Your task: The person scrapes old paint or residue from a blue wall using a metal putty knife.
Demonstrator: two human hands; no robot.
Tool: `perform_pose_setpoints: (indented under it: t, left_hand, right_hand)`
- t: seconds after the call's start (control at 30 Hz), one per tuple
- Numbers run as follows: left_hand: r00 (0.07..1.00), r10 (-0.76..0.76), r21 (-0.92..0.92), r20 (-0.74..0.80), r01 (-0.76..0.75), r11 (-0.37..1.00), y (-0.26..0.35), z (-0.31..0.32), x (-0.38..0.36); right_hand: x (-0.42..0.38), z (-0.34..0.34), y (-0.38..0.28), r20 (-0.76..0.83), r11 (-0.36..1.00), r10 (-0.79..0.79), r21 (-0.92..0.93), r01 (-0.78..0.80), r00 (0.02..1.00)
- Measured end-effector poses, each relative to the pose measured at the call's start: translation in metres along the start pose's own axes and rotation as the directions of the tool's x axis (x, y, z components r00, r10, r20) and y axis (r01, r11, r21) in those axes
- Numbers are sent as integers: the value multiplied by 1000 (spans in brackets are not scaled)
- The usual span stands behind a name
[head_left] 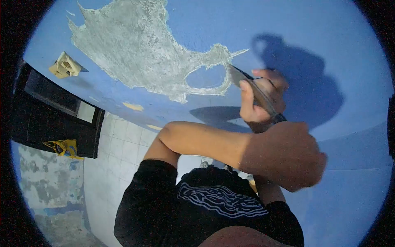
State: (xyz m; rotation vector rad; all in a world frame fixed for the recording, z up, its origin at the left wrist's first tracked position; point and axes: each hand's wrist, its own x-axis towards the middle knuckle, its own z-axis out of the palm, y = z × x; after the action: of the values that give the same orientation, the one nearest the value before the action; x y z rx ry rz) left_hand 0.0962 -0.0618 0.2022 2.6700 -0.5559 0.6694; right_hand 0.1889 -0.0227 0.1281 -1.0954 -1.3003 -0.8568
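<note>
A scraper (263,98) with a flat blade and a dark handle slants across the wall. Its tip touches the ragged edge where blue paint meets a bare grey patch (127,41). My right hand (269,92) is closed around its middle, thumb along the near side. Crossing in front from the left, my left hand (284,156) is closed in a fist at the black end of the handle; its fingers are mostly hidden by the back of the hand. An island of blue paint (205,77) sits within the grey patch beside the tip.
A beige socket-like fitting (65,66) juts from the wall at upper left. Beyond it are a dark wooden frame (53,103) and a yellow plastic piece (65,148). White floor tiles (119,140) lie below, next to a stained, peeling wall (49,177).
</note>
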Motion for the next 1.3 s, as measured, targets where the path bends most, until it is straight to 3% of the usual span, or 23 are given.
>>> perform_pose_setpoints:
  t: [0.07,0.2,0.27,0.3,0.37,0.4,0.47,0.6,0.67,0.7,0.77,0.8,0.87,0.9,0.97,1.03,1.1,1.17,1.3]
  left_hand:
    - [988,131,-137,-84,-142,980,3,-15,8]
    - [986,149,-169,-75,-159,973,-4,-6,-1]
    - [997,-39,-75,-59,34,997,2,2,-11]
    - [998,-41,-83,-54,36,996,5,6,-10]
    - [962,-271,-139,-30,265,954,9,6,-4]
    - [962,-271,-141,-30,265,954,9,2,-4]
    - [994,46,-133,98,-33,991,3,-12,-3]
    - [995,-90,-64,-42,87,994,4,12,-13]
    - [982,-156,129,-105,169,977,8,21,-11]
    - [982,-162,127,-100,174,977,8,16,-11]
    - [990,129,9,62,-130,991,-2,0,-5]
    - [989,135,23,58,-137,990,-2,2,-7]
    - [992,-78,32,100,75,997,1,21,-17]
    - [993,-76,35,91,73,997,-8,31,-21]
    - [982,191,93,-3,-190,977,-20,37,-27]
    - [976,217,89,-26,-214,973,-12,28,-20]
    - [965,254,118,-57,-246,962,-11,15,-15]
    - [974,224,13,-31,-224,975,-11,12,-16]
    - [976,190,28,-105,-188,982,-12,17,-21]
  right_hand:
    - [6,-8,-2,35,999,-29,-24,30,999]
    - [-1,-3,3,46,999,-24,-23,25,999]
    - [-6,3,6,46,998,-48,-47,50,998]
    - [-9,7,7,-17,997,-69,-36,69,997]
    - [-9,5,3,-85,996,-89,-33,87,992]
    - [-8,1,0,-52,999,-38,-24,37,998]
    - [-4,4,-1,-22,1000,-6,-6,6,1000]
    - [-10,7,2,-11,993,-65,-95,64,998]
    - [-14,5,3,-17,992,-80,-97,78,997]
    - [-16,3,4,-20,995,-50,-92,48,999]
    - [-17,2,6,-59,999,2,-54,-5,998]
    - [-18,7,6,-65,999,-12,-52,9,998]
    - [-23,13,4,-122,998,28,-52,-34,992]
    - [-22,15,8,-105,993,-74,-101,64,992]
    - [-19,16,5,-80,992,-67,-110,58,995]
    - [-14,6,-3,29,989,4,-148,1,1000]
    - [-20,8,5,-46,995,-17,-102,12,999]
    - [-20,12,5,-109,998,-32,-54,26,994]
    - [-13,9,-3,28,988,28,-155,-23,999]
